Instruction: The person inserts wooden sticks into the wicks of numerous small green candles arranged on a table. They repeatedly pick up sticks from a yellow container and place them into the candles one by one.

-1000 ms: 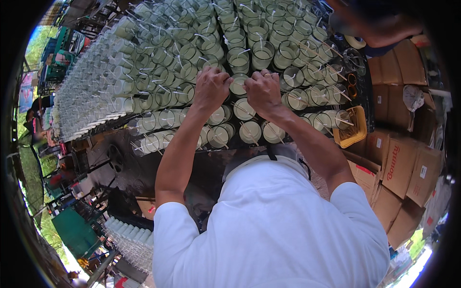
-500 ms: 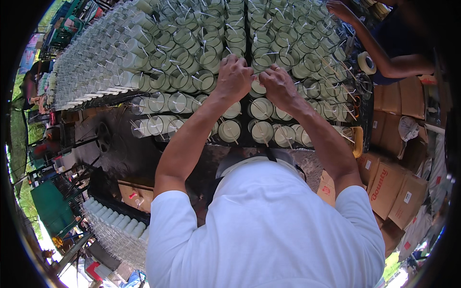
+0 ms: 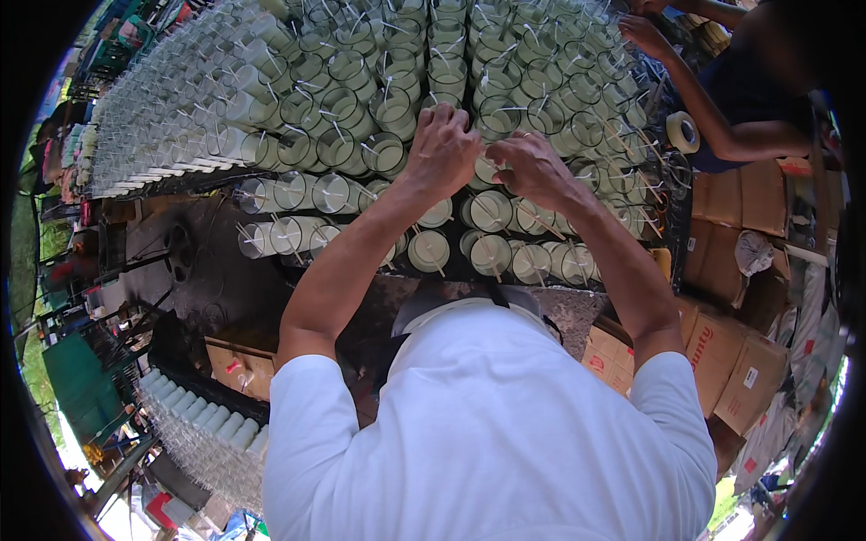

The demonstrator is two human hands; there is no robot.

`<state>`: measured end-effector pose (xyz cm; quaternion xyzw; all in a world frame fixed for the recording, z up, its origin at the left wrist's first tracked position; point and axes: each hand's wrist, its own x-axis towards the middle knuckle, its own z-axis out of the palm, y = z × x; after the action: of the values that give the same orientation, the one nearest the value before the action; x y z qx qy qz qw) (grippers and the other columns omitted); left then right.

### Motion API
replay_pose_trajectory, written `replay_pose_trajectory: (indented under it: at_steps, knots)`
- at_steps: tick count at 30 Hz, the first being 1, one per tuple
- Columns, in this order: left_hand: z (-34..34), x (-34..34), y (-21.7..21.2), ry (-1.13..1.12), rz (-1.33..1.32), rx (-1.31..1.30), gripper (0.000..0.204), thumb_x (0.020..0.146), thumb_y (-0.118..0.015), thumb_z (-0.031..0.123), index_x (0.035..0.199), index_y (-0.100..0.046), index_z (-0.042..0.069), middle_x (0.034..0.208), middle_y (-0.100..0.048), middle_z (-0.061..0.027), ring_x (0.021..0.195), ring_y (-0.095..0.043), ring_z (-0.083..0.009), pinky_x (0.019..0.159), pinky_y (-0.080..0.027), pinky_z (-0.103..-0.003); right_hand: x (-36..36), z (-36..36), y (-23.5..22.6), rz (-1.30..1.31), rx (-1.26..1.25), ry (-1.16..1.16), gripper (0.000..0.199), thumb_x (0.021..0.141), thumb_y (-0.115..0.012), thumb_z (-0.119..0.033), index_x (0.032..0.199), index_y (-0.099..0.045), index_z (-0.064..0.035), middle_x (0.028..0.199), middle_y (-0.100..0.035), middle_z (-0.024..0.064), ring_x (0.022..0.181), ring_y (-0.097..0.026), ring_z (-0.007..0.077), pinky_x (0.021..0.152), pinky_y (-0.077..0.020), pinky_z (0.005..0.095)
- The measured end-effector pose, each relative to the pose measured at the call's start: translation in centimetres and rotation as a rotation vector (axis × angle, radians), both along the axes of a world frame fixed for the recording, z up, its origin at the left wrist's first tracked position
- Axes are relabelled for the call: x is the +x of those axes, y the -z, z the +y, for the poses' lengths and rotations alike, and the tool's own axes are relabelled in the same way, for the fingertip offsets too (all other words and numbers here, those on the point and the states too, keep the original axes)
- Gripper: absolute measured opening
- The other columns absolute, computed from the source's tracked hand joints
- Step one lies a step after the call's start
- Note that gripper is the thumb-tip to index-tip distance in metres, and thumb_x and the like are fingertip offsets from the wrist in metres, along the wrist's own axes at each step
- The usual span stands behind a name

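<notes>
Clear cylindrical glass jar of pale-green wax (image 3: 484, 173) stands in close-packed rows, presumably for sequential access; thin pale wooden sticks (image 3: 437, 260) cross the front jars (image 3: 424, 249), probably as centring supports. The jar lies between left hand (image 3: 442, 149) and right hand (image 3: 534, 168), fingers narrowly curled; whether either grips anything cannot be told.

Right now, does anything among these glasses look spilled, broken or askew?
No spill or breakage shows among the nearer glasses. Slightly askew: the sticks across the front ones slant at differing angles, some jutting past the rims, which looks uneven. The farthest are too small to check.
</notes>
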<state>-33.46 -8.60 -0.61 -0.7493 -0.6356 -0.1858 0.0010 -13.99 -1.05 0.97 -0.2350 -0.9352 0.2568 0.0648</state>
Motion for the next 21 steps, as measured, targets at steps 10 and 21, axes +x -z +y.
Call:
replay_pose_trajectory:
  at_steps: [10,21]
  knots:
    - [0.6,0.2,-0.2,-0.085,-0.012,-0.151,0.025,0.082,-0.082,0.029,0.097,-0.08,0.009,0.109,-0.066,-0.0078,0.116,-0.054,-0.029,0.098,-0.041,-0.044,-0.6,0.0,1.7,-0.004,0.263,-0.056,0.016,0.084,-0.076,-0.017,0.095,-0.071,-0.0061,0.092,-0.069,0.0078,0.102,-0.062,0.0274,0.09,-0.0449,0.0429]
    - [-0.6,-2.6,-3.7,-0.184,-0.085,-0.01,0.033,0.081,-0.085,0.033,0.101,-0.079,0.007,0.109,-0.069,-0.0106,0.114,-0.058,-0.0287,0.1,-0.041,-0.045,1.0,-1.3,-2.3,0.129,0.21,0.065,0.036,0.088,-0.079,-0.027,0.115,-0.07,-0.0056,0.102,-0.07,0.0095,0.109,-0.062,0.0291,0.096,-0.0441,0.0443]
